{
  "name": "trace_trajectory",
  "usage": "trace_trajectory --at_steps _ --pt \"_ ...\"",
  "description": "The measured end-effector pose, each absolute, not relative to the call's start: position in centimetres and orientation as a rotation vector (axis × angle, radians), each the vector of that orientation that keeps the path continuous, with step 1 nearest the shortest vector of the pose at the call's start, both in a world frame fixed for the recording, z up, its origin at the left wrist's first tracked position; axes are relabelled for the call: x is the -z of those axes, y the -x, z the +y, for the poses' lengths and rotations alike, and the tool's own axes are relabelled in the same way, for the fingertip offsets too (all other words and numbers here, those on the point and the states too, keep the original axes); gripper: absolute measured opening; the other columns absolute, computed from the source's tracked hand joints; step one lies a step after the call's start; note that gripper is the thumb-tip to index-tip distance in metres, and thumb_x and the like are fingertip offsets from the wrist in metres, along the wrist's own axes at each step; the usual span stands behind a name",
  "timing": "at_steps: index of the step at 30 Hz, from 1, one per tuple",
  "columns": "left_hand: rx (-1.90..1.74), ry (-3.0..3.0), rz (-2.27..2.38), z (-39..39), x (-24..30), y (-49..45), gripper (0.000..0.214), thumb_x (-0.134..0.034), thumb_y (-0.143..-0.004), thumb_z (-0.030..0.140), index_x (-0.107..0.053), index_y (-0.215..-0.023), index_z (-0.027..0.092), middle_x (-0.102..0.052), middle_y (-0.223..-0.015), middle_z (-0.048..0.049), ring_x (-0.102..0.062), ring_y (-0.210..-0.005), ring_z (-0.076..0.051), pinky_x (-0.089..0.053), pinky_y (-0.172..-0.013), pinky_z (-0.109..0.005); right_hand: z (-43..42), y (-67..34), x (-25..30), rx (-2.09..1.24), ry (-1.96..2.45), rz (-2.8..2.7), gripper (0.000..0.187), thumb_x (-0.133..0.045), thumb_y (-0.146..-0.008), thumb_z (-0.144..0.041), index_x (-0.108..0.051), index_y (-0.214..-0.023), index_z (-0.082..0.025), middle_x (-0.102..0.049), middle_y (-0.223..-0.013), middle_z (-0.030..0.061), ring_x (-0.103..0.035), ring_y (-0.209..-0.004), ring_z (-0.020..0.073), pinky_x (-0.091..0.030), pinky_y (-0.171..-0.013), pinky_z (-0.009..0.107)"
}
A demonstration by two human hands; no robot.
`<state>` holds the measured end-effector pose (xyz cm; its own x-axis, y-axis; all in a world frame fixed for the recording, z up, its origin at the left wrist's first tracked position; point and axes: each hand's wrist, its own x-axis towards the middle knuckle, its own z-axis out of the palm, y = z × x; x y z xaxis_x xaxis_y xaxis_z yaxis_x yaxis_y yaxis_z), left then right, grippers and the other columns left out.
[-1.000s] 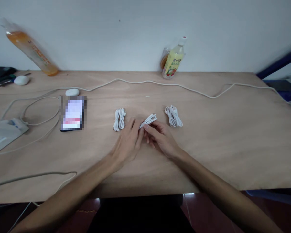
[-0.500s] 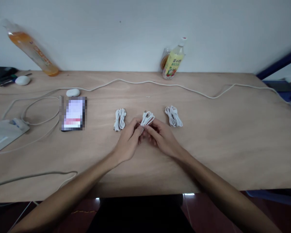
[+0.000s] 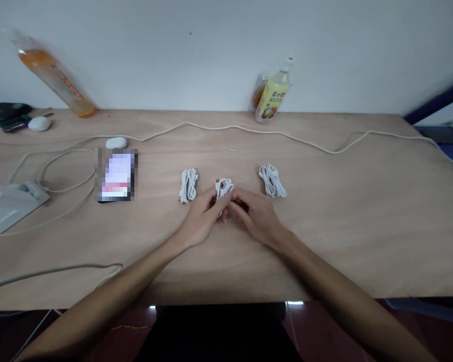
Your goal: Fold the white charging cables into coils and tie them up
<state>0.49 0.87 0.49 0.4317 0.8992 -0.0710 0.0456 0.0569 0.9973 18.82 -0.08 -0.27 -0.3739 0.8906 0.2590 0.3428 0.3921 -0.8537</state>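
A coiled white cable point(image 3: 224, 186) is bunched between my hands, its loops pointing away from me and a small orange spot showing among them. My left hand point(image 3: 202, 216) grips it, thumb laid across the front of the coil. From the other side, the closed fingers of my right hand point(image 3: 258, 213) pinch at the coil's right edge; their tips are partly hidden. On the table to the left lies a second coiled white cable point(image 3: 189, 185), and to the right a third one point(image 3: 272, 181), both apart from my hands.
A long white cord point(image 3: 249, 130) runs across the back of the wooden table point(image 3: 362, 216). Behind it stand a yellow-labelled bottle point(image 3: 274, 98) and an orange drink bottle point(image 3: 56, 78). A phone point(image 3: 117, 173), a white earbud case point(image 3: 116, 143) and a white box point(image 3: 11, 206) are at left.
The held coil has turned and shifted slightly left and toward me. My left thumb now crosses it, and my right thumb has moved from its front to its right edge.
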Motion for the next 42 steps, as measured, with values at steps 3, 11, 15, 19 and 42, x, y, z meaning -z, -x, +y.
trace_trajectory --at_steps 3,11,15,19,42 --pt "-0.831 -1.347 0.941 0.7 -0.4 -0.5 0.041 -0.061 -0.104 0.059 -0.061 -0.087 0.021 -0.064 -0.073 0.0001 -0.064 -0.066 -0.017 -0.053 -0.064 -0.032 -0.2 -18.9 1.0 -0.752 1.109 -1.956 0.025 -0.056 -0.11 -0.034 -0.072 -0.092 -0.026 -0.077 -0.087 0.005 -0.067 -0.078 0.023 -0.052 -0.08 0.036" --pt "-0.815 -1.122 0.87 0.8 -0.4 -0.7 0.043 -0.067 -0.101 0.061 -0.058 -0.086 0.022 -0.063 -0.067 0.0025 -0.06 -0.053 -0.014 -0.05 -0.054 -0.03 -0.2 -18.9 1.7 -0.573 1.136 -2.039 0.033 -0.05 -0.112 -0.038 -0.074 -0.094 -0.027 -0.075 -0.086 0.0072 -0.062 -0.072 0.0219 -0.046 -0.071 0.035" --pt "-0.833 -0.966 0.802 0.8 -0.5 -0.9 0.043 -0.08 -0.092 0.06 -0.064 -0.091 0.02 -0.064 -0.071 0.0027 -0.062 -0.055 -0.013 -0.052 -0.053 -0.028 -0.3 -18.7 1.0 -0.663 1.117 -1.981 0.026 -0.053 -0.109 -0.034 -0.069 -0.09 -0.026 -0.072 -0.082 0.0051 -0.058 -0.069 0.021 -0.043 -0.07 0.036" --pt "-0.884 -0.925 0.795 0.8 -1.0 -0.8 0.04 -0.088 -0.088 0.053 -0.068 -0.095 0.019 -0.068 -0.084 0.0013 -0.066 -0.066 -0.013 -0.059 -0.065 -0.028 -0.4 -18.4 0.0 -0.937 1.086 -1.798 0.028 -0.053 -0.11 -0.035 -0.061 -0.084 -0.026 -0.066 -0.073 -0.0002 -0.055 -0.066 0.0186 -0.042 -0.069 0.034" --pt "-1.218 -1.809 0.87 1.0 0.1 0.4 0.025 -0.083 -0.098 0.027 -0.077 -0.122 0.021 -0.082 -0.112 -0.0064 -0.078 -0.095 -0.019 -0.064 -0.089 -0.033 0.0 -17.8 -1.1 -1.681 0.947 -0.974 0.037 -0.083 -0.083 -0.048 -0.057 -0.075 -0.024 -0.034 -0.063 -0.0105 -0.013 -0.051 0.0072 -0.01 -0.045 0.026"
